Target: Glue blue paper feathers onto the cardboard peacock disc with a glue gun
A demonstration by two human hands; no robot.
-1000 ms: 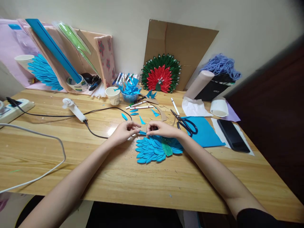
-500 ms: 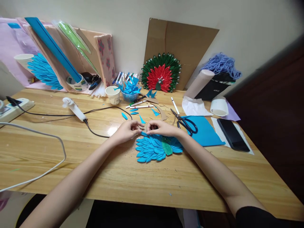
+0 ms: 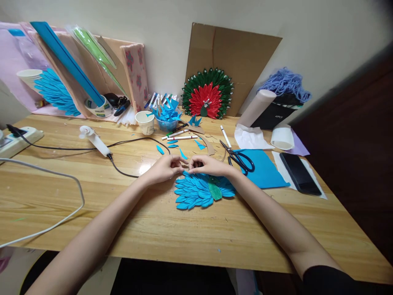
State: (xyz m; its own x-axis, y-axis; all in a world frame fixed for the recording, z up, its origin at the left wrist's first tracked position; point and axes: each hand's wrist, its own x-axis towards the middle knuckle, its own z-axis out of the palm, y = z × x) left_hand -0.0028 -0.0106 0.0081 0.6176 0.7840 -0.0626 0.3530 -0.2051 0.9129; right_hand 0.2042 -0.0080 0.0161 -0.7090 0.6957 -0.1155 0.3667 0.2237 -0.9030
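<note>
A fan of blue paper feathers with a green body piece [image 3: 201, 190] lies on the wooden table [image 3: 184, 233] in front of me. My left hand [image 3: 164, 168] and my right hand [image 3: 208, 166] meet at its far edge, fingertips pinched together. They seem to hold a small blue paper feather, mostly hidden between the fingers. Loose blue feather cutouts [image 3: 172, 145] lie just beyond my hands.
Black scissors [image 3: 238, 157] rest on a blue paper sheet [image 3: 264, 170] to the right, with a phone [image 3: 299, 174] beyond. A glue gun [image 3: 95, 140] and its cord lie left. A paper cup [image 3: 145, 122], a bowl of blue pieces [image 3: 167, 116], markers and a red-green peacock craft [image 3: 207, 95] stand at the back.
The small blue feather visible between my fingertips a second ago is now mostly hidden as my hands drew closer together. Nothing else moved.
</note>
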